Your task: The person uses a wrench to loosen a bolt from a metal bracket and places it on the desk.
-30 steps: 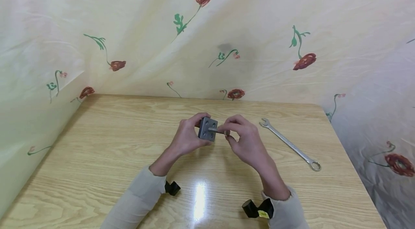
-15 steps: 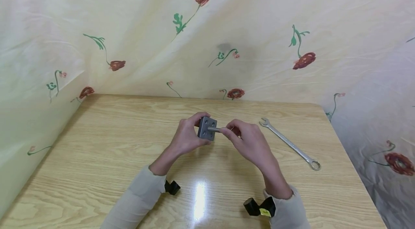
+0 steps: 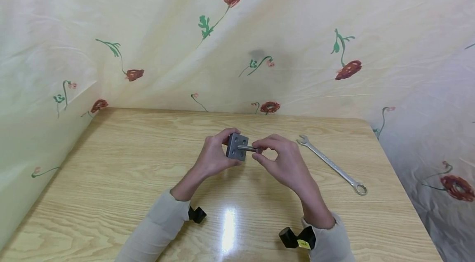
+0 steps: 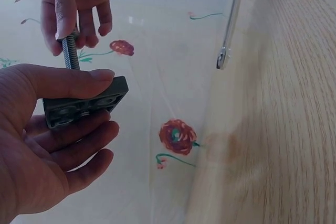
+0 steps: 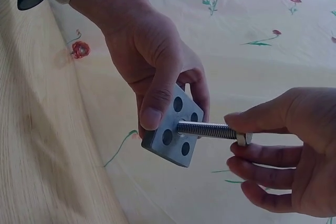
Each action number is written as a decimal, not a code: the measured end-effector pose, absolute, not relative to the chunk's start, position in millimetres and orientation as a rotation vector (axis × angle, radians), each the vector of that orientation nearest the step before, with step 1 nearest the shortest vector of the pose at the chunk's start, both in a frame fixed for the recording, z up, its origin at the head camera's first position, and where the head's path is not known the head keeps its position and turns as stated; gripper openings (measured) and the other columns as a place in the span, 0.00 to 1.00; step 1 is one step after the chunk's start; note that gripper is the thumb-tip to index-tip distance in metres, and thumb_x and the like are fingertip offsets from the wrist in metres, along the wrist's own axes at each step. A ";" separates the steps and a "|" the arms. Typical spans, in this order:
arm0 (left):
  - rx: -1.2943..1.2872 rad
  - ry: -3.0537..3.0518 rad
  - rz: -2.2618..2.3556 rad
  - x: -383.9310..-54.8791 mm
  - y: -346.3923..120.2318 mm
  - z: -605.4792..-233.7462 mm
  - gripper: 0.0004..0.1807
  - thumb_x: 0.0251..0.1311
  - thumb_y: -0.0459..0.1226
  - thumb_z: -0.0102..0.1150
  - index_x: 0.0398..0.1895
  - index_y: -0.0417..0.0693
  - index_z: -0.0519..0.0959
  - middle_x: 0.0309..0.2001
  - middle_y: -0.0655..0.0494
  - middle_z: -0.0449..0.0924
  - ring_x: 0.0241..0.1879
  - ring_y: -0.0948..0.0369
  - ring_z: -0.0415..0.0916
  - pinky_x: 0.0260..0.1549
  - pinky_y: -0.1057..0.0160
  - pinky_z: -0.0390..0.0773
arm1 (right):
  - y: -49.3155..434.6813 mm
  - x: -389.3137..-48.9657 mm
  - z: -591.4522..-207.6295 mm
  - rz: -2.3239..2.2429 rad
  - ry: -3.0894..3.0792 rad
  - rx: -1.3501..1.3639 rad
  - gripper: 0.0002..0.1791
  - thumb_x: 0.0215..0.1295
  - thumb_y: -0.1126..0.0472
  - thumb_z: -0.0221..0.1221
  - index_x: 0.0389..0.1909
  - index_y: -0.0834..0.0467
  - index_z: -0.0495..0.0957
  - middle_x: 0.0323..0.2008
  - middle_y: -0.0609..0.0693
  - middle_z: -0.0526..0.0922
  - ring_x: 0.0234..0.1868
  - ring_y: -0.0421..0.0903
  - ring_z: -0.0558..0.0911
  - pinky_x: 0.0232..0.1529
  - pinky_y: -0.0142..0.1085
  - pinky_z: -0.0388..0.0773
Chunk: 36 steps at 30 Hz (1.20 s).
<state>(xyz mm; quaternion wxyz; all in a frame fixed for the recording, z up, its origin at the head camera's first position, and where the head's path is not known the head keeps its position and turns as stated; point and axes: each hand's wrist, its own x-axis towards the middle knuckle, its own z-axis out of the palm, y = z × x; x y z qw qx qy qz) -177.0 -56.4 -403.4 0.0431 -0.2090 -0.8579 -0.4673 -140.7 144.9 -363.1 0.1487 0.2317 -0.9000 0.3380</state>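
Note:
My left hand grips a square grey metal block by its edges, above the table. In the right wrist view the block shows several round holes near its corners. A threaded hex bolt stands in the block's middle hole, with most of its shank outside. Thumb and fingers of my right hand pinch the bolt at its head. In the left wrist view my left thumb lies along the block's upper face, with fingers beneath.
A combination wrench lies slantwise on the wooden table, to the right of my right hand. Flower-patterned cloth hangs behind the table and along both sides.
My right fingers have shifted about the bolt head, turning over and then back to a fresh pinch. The left hand and block stay almost still; the wrench has not moved.

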 end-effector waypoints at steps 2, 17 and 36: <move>-0.646 -2.618 -1.435 -177.0 -56.3 -403.5 0.41 0.31 0.26 0.79 0.56 0.46 0.75 0.46 0.44 0.85 0.40 0.51 0.84 0.44 0.49 0.81 | 144.4 -141.1 -365.1 0.961 -2.536 0.690 0.10 0.50 0.68 0.70 0.34 0.55 0.86 0.33 0.47 0.85 0.32 0.40 0.81 0.34 0.32 0.76; -0.657 -2.607 -1.421 -176.4 -55.9 -402.9 0.41 0.30 0.26 0.79 0.57 0.45 0.74 0.46 0.45 0.85 0.40 0.52 0.84 0.44 0.52 0.81 | 144.4 -139.7 -361.4 1.024 -2.704 0.591 0.31 0.54 0.53 0.70 0.58 0.57 0.73 0.51 0.53 0.79 0.49 0.49 0.78 0.47 0.44 0.76; -0.638 -2.617 -1.421 -176.5 -56.3 -403.8 0.41 0.31 0.27 0.79 0.57 0.46 0.75 0.46 0.45 0.85 0.40 0.52 0.84 0.43 0.52 0.81 | 143.0 -139.4 -361.2 0.999 -2.648 0.621 0.08 0.57 0.60 0.67 0.39 0.55 0.84 0.33 0.47 0.87 0.33 0.39 0.83 0.35 0.33 0.77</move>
